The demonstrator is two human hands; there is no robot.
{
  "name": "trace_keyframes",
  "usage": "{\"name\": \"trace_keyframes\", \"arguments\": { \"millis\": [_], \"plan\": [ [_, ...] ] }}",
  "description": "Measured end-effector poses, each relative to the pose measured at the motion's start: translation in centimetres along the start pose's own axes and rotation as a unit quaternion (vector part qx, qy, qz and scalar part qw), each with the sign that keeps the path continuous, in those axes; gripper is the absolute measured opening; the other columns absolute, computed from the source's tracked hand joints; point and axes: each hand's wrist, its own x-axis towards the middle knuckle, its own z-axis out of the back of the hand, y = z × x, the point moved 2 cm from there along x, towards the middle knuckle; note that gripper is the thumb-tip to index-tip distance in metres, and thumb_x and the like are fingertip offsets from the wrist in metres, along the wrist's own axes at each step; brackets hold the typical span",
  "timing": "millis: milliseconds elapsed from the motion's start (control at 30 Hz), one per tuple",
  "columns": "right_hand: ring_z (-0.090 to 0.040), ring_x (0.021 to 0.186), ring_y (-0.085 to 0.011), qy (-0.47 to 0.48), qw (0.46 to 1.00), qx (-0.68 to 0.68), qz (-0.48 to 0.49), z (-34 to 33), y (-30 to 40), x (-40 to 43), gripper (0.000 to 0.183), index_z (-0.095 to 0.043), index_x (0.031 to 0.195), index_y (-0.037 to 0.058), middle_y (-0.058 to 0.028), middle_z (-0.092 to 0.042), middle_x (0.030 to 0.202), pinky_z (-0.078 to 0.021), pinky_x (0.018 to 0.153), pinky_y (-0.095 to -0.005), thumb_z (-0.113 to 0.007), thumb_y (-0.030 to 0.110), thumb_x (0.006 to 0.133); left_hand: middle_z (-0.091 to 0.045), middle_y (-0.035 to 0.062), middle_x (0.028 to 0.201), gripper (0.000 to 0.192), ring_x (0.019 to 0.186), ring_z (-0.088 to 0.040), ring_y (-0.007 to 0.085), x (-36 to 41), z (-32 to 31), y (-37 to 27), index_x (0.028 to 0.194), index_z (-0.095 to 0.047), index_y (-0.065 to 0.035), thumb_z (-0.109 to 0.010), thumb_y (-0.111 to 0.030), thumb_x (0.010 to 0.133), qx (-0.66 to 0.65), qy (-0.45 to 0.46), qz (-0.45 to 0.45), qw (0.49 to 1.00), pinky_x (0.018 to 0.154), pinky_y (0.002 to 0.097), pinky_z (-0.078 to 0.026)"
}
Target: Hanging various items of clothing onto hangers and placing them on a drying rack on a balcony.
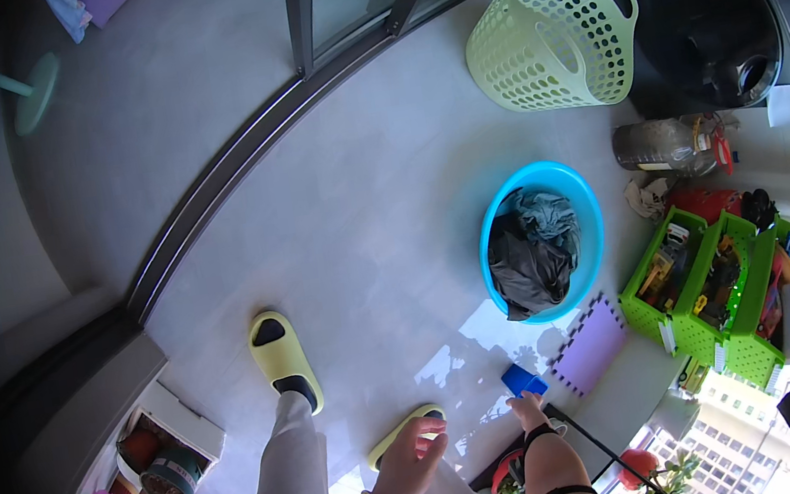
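Note:
My right hand (528,410) grips the edge of a small blue plastic container (523,380), held to the right of my legs. My left hand (414,460), a bangle at its wrist, hangs over my right leg with loosely bent fingers and nothing in it. Beneath it, a yellow-green slide sandal (392,441) is partly covered. Farther ahead on the right stands a bright blue plastic tub (594,234). Inside the tub lie a dark garment (531,269) and a grey-green crumpled cloth (548,218).
A perforated laundry basket (506,64) stands by a black front-loading washing machine (704,21). Green stacking bins (684,312) of toys line the right side, near a purple foam mat (591,348). Potted plants (166,480) stand left. A sliding-door track (226,180) crosses the floor.

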Motion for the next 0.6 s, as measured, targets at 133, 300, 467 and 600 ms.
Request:
{"name": "trace_keyframes", "arguments": {
  "millis": [133,300,467,600],
  "plan": [
    [-0.029,0.125,-0.0309,-0.029,0.999,0.006,-0.040,1.8,-3.2,3.2,0.061,-0.048,0.127,0.0134,-0.0180,-0.024,0.139,-0.0309,0.100,-0.0384,-0.068,0.028,0.071,-0.060,0.0081,0.102,0.026,0.087,-0.060,0.0161,0.4,-0.8,-1.2,0.109,-0.052,-0.0024,-0.054,-0.018,0.087,-0.022,0.015,-0.011,1.000,0.076,0.0284,-0.047],
    [-0.055,0.085,-0.0209,-0.035,0.971,0.220,-0.085,1.1,-3.1,5.8,0.053,-0.054,0.121,0.0072,-0.0132,-0.046,0.116,-0.0486,0.068,-0.0332,-0.069,0.024,0.073,-0.060,0.0104,0.102,0.028,0.088,-0.060,0.0174,-0.4,-0.6,-3.2,0.108,-0.052,-0.0018,-0.055,-0.019,0.087,0.024,0.044,-0.006,0.999,0.077,0.0297,-0.048],
    [-0.054,0.090,-0.0229,-0.002,0.953,0.295,-0.067,-0.6,-3.6,6.0,0.055,-0.052,0.120,0.0014,-0.0167,-0.044,0.118,-0.0482,0.073,-0.0338,-0.068,0.023,0.072,-0.058,0.0112,0.104,0.027,0.088,-0.060,0.0183,0.0,-0.8,-3.5,0.107,-0.051,-0.0011,-0.055,-0.019,0.087,0.018,0.050,-0.018,0.998,0.078,0.0301,-0.048],
    [-0.056,0.095,-0.0309,-0.226,0.908,-0.134,0.327,-1.4,1.7,0.5,0.052,-0.055,0.113,-0.0015,-0.0210,-0.046,0.121,-0.0484,0.080,-0.0370,-0.069,0.022,0.069,-0.059,0.0108,0.105,0.027,0.088,-0.061,0.0186,0.6,-1.3,-4.1,0.108,-0.050,-0.0011,-0.055,-0.018,0.087,0.015,0.056,-0.016,0.998,0.076,0.0301,-0.048]
  ]
}}
